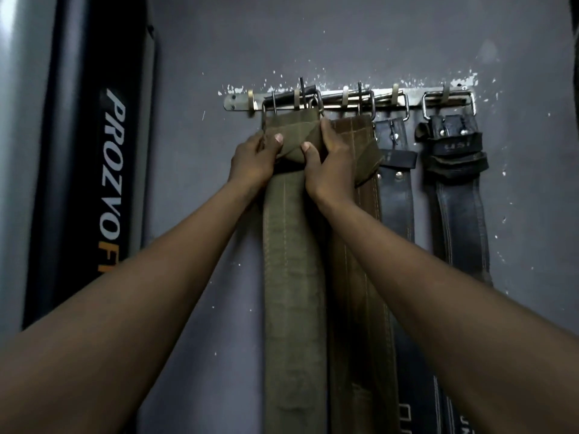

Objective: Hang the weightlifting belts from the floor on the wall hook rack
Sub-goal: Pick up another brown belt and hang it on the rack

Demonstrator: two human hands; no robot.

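Note:
A metal hook rack (351, 100) is fixed on the grey wall. An olive green belt (293, 261) hangs from its leftmost hooks by a metal buckle. My left hand (255, 159) grips the belt's folded top from the left, thumb on the front. On the same fold, from the right, my right hand (327, 161) is closed. A brown belt (360, 277) hangs just to the right, partly behind my right hand. Further right hang two black leather belts (396, 198) (459, 208). The floor is out of view.
A tall black machine upright (94, 151) with white and orange lettering stands against the wall at the left. A pale grey panel (18, 136) lies at the far left edge. Bare wall shows between the upright and the rack.

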